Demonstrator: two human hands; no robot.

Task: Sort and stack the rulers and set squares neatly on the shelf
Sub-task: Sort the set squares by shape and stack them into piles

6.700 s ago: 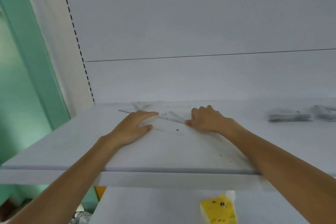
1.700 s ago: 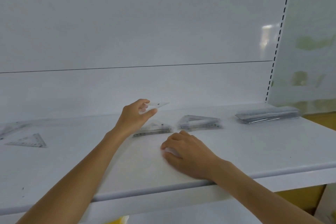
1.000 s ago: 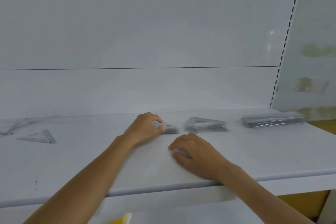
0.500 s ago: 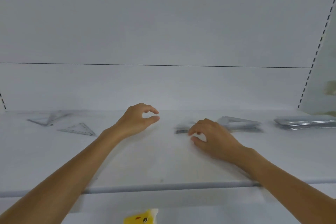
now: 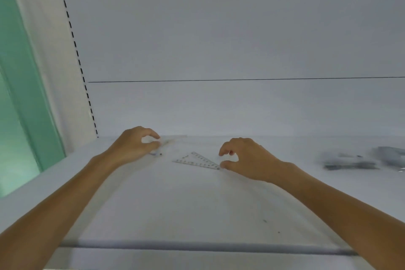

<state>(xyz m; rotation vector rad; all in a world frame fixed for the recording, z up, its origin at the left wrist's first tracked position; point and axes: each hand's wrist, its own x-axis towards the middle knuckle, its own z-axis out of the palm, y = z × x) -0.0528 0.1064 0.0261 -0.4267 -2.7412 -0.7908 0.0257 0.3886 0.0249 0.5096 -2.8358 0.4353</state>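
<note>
A small clear set square (image 5: 197, 160) with printed scale marks lies flat on the white shelf (image 5: 197, 215), between my hands. My right hand (image 5: 247, 158) hovers at its right corner; the thumb tip touches that corner and the curled fingers stay above it. Farther back on the left lies a longer clear set square (image 5: 169, 142), faint against the white. My left hand (image 5: 134, 144) has thumb and forefinger closed on its near end. Blur hides the exact grip.
Two grey stacks of sorted pieces (image 5: 350, 163) (image 5: 392, 155) lie at the right of the shelf. A slotted upright (image 5: 76, 55) and a green wall (image 5: 26, 105) bound the left end. The white back panel rises behind. The shelf's front edge (image 5: 197, 246) runs near my forearms.
My view has swung left from the stacks to the shelf's left end. Both hands moved left: the left one reached the far set square, the right one came to the small set square's corner.
</note>
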